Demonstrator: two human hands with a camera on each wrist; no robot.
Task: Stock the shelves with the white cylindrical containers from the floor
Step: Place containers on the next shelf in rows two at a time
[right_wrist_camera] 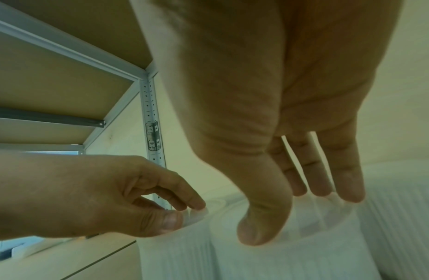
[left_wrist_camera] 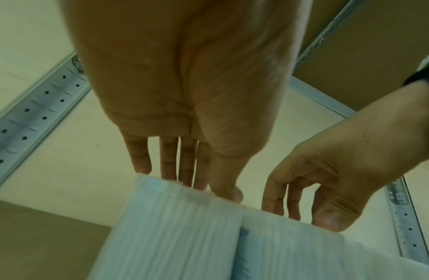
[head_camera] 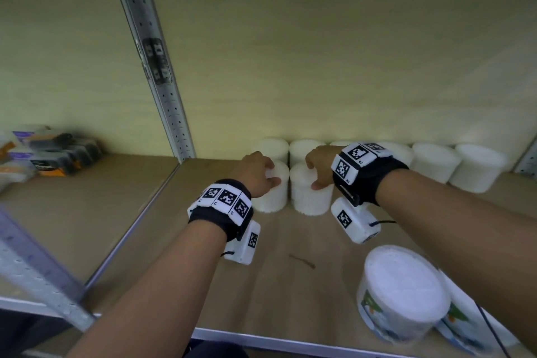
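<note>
Two white ribbed cylindrical containers stand side by side on the wooden shelf (head_camera: 290, 285), just in front of a back row of the same containers (head_camera: 436, 161). My left hand (head_camera: 271, 174) grips the left container (head_camera: 273, 197) from above, thumb and fingers on its top rim. My right hand (head_camera: 313, 176) grips the right container (head_camera: 311, 200) the same way. In the left wrist view, the left hand (left_wrist_camera: 189, 183) has its fingertips on the left container (left_wrist_camera: 172, 236). In the right wrist view, the right hand (right_wrist_camera: 292, 212) spans the lid of the right container (right_wrist_camera: 292, 261), thumb in front.
A perforated metal upright (head_camera: 162, 78) divides this bay from the left one, where packaged goods (head_camera: 43, 154) lie. Two larger labelled white tubs (head_camera: 404, 293) stand at the front right edge. Bare shelf board lies between my forearms.
</note>
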